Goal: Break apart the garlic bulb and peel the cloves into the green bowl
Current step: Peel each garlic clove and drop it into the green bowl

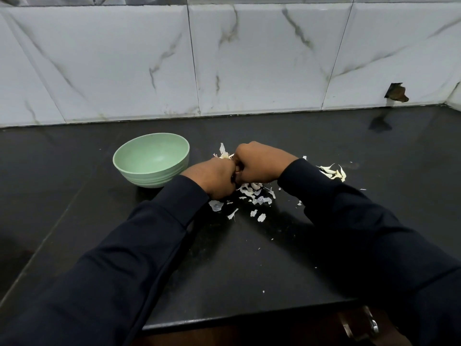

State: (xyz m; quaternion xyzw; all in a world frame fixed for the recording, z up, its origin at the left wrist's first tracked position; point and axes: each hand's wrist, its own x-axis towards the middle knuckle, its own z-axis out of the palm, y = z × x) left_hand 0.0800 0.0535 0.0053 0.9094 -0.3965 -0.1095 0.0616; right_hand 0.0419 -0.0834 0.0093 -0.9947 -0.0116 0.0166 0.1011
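Garlic bulb [225,156] | gripped between left hand [215,181], right hand [259,162] | green bowl [154,177] leftward

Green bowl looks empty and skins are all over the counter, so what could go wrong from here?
1. The left hand and right hand grip the garlic bulb above loose skins; a freed clove may drop among them and get lost.
2. The green bowl sits close beside the left hand; skins could get swept in with cloves.
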